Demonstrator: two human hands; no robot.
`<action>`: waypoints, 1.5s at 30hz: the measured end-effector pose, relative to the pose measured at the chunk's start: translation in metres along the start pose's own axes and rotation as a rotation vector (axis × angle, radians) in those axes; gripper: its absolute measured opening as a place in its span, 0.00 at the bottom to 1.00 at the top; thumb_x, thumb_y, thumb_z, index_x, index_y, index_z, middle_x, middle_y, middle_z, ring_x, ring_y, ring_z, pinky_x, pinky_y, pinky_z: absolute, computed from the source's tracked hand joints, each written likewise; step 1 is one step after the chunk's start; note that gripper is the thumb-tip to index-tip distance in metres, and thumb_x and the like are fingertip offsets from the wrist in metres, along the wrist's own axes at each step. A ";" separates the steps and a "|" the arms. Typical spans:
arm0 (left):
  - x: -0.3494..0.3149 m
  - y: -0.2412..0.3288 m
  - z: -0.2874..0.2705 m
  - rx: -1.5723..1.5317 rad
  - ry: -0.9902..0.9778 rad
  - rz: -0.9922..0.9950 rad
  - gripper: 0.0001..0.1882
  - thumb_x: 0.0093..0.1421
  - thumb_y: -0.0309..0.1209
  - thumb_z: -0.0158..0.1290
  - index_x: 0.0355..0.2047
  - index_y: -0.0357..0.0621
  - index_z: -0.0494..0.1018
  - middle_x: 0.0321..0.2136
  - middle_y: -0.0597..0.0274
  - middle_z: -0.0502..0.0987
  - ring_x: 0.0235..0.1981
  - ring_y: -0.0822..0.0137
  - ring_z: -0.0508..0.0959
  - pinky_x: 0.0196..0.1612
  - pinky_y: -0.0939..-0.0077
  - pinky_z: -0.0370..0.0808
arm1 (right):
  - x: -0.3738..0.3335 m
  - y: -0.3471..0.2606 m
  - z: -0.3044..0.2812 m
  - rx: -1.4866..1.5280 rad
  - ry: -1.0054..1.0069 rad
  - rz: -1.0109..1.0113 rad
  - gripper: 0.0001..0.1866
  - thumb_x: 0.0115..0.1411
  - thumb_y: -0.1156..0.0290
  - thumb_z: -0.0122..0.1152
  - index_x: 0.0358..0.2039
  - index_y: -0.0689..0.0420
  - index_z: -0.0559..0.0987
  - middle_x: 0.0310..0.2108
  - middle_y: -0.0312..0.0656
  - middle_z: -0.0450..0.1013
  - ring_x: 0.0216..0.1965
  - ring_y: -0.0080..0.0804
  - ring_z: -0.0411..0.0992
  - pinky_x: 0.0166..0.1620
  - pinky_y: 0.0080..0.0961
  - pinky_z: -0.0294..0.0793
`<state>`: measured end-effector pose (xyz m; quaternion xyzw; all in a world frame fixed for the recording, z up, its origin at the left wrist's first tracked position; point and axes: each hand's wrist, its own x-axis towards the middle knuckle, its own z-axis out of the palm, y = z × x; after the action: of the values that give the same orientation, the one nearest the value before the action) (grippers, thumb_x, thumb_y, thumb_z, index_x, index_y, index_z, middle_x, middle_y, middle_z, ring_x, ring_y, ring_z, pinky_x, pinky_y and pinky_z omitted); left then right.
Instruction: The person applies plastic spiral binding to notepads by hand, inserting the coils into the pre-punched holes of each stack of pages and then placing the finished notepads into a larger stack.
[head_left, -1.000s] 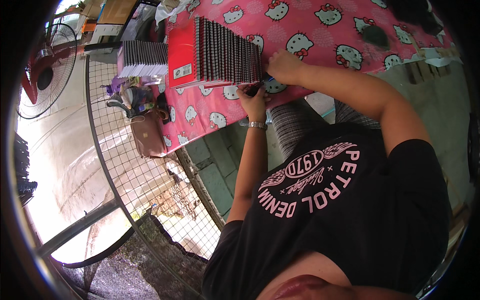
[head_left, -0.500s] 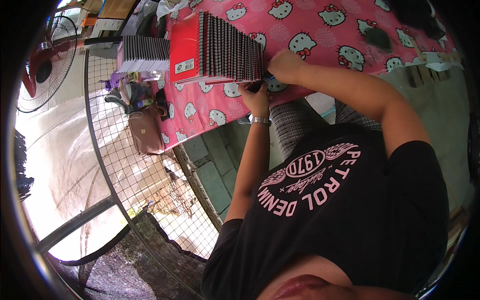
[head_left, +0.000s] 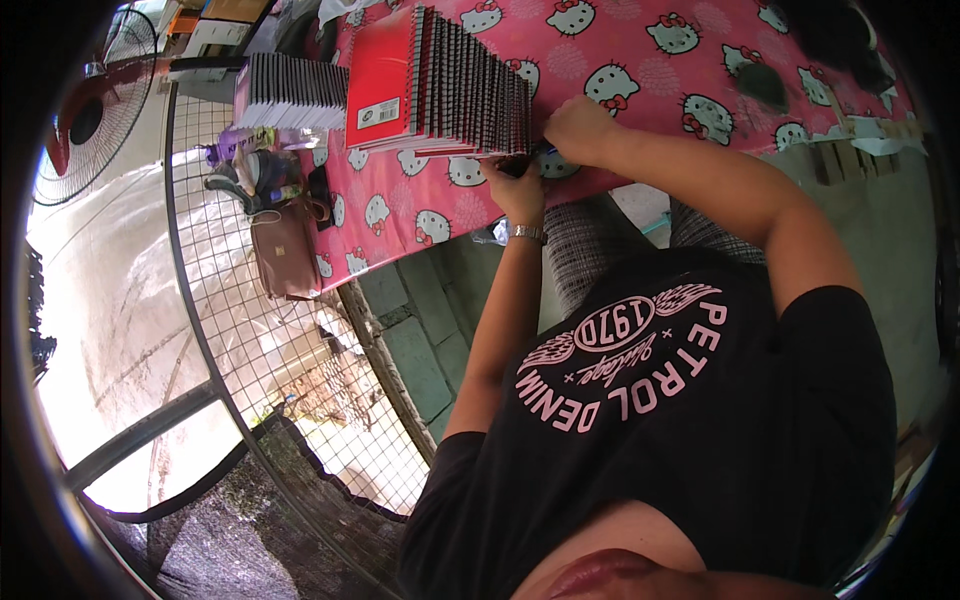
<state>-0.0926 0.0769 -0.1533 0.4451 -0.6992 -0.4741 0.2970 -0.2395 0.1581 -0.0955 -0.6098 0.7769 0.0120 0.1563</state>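
A tall stack of red spiral-bound notebooks (head_left: 378, 70) stands on the pink patterned tablecloth (head_left: 465, 215), black coil bindings toward the right. At the stack's near right corner, my left hand (head_left: 517, 192) is closed around a small dark thing (head_left: 514, 165), too hidden to name. Just right of it, my right hand (head_left: 580, 130) is curled shut with the knuckles up. A bit of blue shows beside its fingers; what the hand grips is hidden.
Left of the stack sits another pile of spiral-bound books (head_left: 295, 90). A brown bag (head_left: 287, 250) hangs at the table's left edge, beside a wire grid (head_left: 240, 290). A fan (head_left: 95, 110) stands at far left. A dark green round thing (head_left: 762, 87) lies farther right.
The whole view has shifted slightly, with the stack appearing a little higher and farther right. Both hands keep their places by the stack's corner, the right one still curled.
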 end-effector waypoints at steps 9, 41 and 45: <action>-0.002 -0.015 -0.021 -0.234 0.079 -0.078 0.19 0.49 0.21 0.60 0.39 0.42 0.64 0.27 0.60 0.75 0.23 0.68 0.76 0.24 0.74 0.74 | -0.018 0.027 0.030 0.091 0.536 -0.135 0.20 0.46 0.66 0.64 0.41 0.55 0.74 0.38 0.44 0.72 0.45 0.43 0.70 0.50 0.38 0.68; 0.010 -0.109 -0.196 -0.308 0.776 -0.221 0.20 0.60 0.24 0.51 0.52 0.39 0.60 0.38 0.62 0.68 0.36 0.68 0.70 0.40 0.77 0.71 | -0.031 0.036 0.048 0.500 0.726 0.024 0.24 0.51 0.63 0.64 0.46 0.56 0.71 0.41 0.47 0.69 0.45 0.48 0.68 0.52 0.42 0.64; 0.042 0.106 -0.175 -0.199 0.506 0.438 0.11 0.61 0.23 0.52 0.44 0.37 0.67 0.41 0.60 0.70 0.41 0.70 0.69 0.46 0.76 0.69 | -0.034 0.006 0.004 0.938 0.825 -0.008 0.25 0.51 0.62 0.64 0.49 0.56 0.71 0.43 0.47 0.70 0.48 0.48 0.68 0.53 0.42 0.62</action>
<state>0.0004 -0.0148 0.0099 0.3566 -0.6327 -0.3396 0.5976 -0.2371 0.1925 -0.0921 -0.4338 0.6935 -0.5675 0.0943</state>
